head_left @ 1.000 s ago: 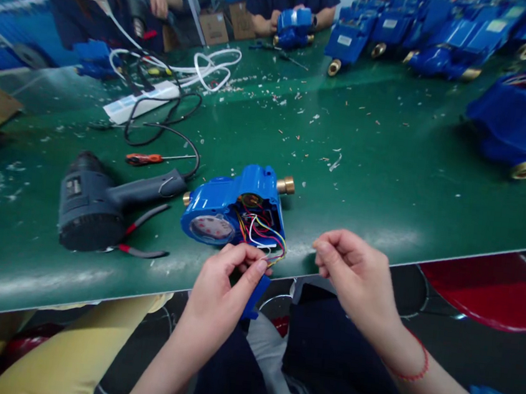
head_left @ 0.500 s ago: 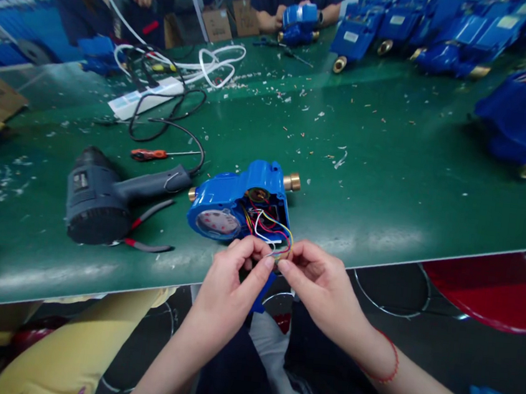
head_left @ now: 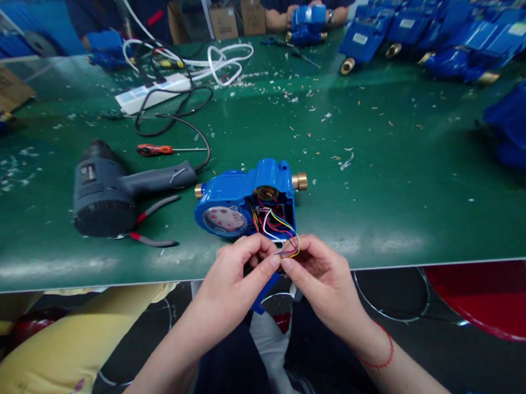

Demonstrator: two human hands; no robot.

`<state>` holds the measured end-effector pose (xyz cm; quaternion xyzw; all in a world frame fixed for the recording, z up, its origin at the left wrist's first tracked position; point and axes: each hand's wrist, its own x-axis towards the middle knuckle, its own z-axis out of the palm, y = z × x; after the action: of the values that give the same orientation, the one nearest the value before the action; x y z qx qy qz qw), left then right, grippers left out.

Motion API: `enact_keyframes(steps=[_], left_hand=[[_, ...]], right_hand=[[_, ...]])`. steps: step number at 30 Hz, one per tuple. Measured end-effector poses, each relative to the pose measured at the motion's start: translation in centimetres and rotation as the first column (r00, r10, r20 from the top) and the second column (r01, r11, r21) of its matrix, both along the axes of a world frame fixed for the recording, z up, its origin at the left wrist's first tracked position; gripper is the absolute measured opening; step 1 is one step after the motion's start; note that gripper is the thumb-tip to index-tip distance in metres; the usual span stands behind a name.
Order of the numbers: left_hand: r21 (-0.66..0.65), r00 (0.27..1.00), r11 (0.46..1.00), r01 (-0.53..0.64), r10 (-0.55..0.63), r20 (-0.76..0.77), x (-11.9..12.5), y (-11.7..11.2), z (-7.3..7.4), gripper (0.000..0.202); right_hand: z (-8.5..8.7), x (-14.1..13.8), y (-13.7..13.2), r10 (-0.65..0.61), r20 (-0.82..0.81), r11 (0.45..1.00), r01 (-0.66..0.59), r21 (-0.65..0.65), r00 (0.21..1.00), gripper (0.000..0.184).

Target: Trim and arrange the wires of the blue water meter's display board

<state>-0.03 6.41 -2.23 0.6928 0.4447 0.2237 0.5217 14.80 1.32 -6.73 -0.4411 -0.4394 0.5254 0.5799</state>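
Pinching the wires [head_left: 283, 221] — likely to steady them — between closely set fingers [head_left: 263, 271], the left hand [head_left: 232, 276] and right hand [head_left: 331, 282] are sitting beside the open meter [head_left: 231, 187].

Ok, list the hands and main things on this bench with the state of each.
Meter: open on one side
Wires: partly out of the meter
Left hand: pinching wires
Right hand: curled, touching wires
Heat gun: lying down, unheld
Pliers: handles spread
Screwdriver: lying flat
Power strip: lying flat, plugged into
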Motion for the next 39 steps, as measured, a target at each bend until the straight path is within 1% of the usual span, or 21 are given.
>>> enact_keyframes(steps=[5, 9, 13, 15, 17, 19, 20, 21, 23, 25, 27, 29, 31, 33, 35, 37, 39], left_hand=[[-0.073, 1.000, 0.997, 0.023, -0.022, 0.023, -0.2, 0.2, 0.0, 0.021], [-0.098, 0.999, 0.994, 0.044, -0.040, 0.036, -0.4, 0.1, -0.1, 0.022], [-0.086, 0.998, 0.996, 0.009, -0.004, 0.057, -0.2, -0.1, -0.1, 0.020], [-0.046, 0.999, 0.999, -0.022, 0.024, 0.042, 0.0, -0.2, -0.2, 0.020], [-0.025, 0.999, 0.999, -0.040, 0.041, 0.033, 0.0, -0.3, -0.3, 0.022], [-0.065, 0.997, 0.997, -0.051, 0.055, 0.057, -0.1, -0.4, -0.4, 0.022], [-0.092, 0.996, 0.994, -0.053, 0.060, 0.070, -0.2, -0.4, -0.5, 0.022], [-0.113, 0.995, 0.992, -0.055, 0.064, 0.078, -0.2, -0.4, -0.5, 0.022], [-0.126, 0.995, 0.990, -0.057, 0.067, 0.076, -0.3, -0.3, -0.5, 0.022], [-0.123, 0.995, 0.991, -0.061, 0.070, 0.072, -0.3, -0.2, -0.5, 0.021], [-0.137, 0.993, 0.989, -0.059, 0.072, 0.091, -0.2, -0.1, -0.5, 0.020], [-0.139, 0.992, 0.989, -0.056, 0.071, 0.108, -0.2, -0.1, -0.4, 0.019], [-0.125, 0.991, 0.991, -0.054, 0.068, 0.115, -0.1, -0.2, -0.3, 0.019], [-0.110, 0.991, 0.993, -0.049, 0.062, 0.118, 0.0, -0.2, -0.1, 0.018], [-0.106, 0.991, 0.994, -0.041, 0.053, 0.120, 0.0, -0.2, 0.0, 0.017], [-0.111, 0.992, 0.993, -0.035, 0.049, 0.118, 0.0, -0.2, 0.1, 0.018], [-0.136, 0.991, 0.990, -0.046, 0.062, 0.115, -0.1, -0.3, 0.1, 0.020]], right_hand=[[-0.1, 0.6, 0.2, 0.070, 0.004, 0.996, -0.070, 0.052, 0.998, 0.005], [-0.3, 0.8, 0.1, 0.003, 0.108, 0.996, -0.012, 0.084, 0.994, 0.003], [-0.1, 0.2, -0.2, -0.083, 0.185, 0.996, 0.075, 0.051, 0.979, 0.007], [0.0, -0.1, -0.5, -0.132, 0.270, 0.991, 0.123, 0.052, 0.954, 0.008], [0.1, -0.1, -0.8, -0.175, 0.397, 0.984, 0.153, 0.086, 0.901, 0.008], [0.1, 0.2, -0.9, -0.217, 0.490, 0.976, 0.185, 0.114, 0.844, 0.009], [0.2, 0.5, -0.9, -0.234, 0.506, 0.972, 0.203, 0.117, 0.830, 0.009], [0.2, 0.7, -0.9, -0.246, 0.501, 0.969, 0.220, 0.111, 0.830, 0.009], [0.4, 1.2, -0.7, -0.237, 0.438, 0.971, 0.229, 0.072, 0.867, 0.011], [0.7, 1.5, -0.4, -0.174, 0.326, 0.984, 0.179, 0.016, 0.929, 0.012], [0.9, 1.5, -0.1, -0.086, 0.204, 0.996, 0.090, -0.013, 0.975, 0.014], [1.0, 1.3, 0.0, -0.020, 0.106, 1.000, 0.019, 0.012, 0.994, 0.013], [0.9, 0.9, 0.0, -0.007, 0.044, 0.999, 0.004, 0.048, 0.999, 0.007], [0.6, 0.5, 0.0, -0.047, 0.045, 0.995, 0.043, 0.086, 0.998, 0.004], [0.4, 0.2, 0.0, -0.104, 0.114, 0.986, 0.088, 0.139, 0.988, 0.004], [0.3, 0.2, 0.1, -0.139, 0.203, 0.979, 0.103, 0.179, 0.969, 0.005], [0.2, 0.4, 0.1, -0.174, 0.263, 0.979, 0.139, 0.148, 0.949, 0.006]])
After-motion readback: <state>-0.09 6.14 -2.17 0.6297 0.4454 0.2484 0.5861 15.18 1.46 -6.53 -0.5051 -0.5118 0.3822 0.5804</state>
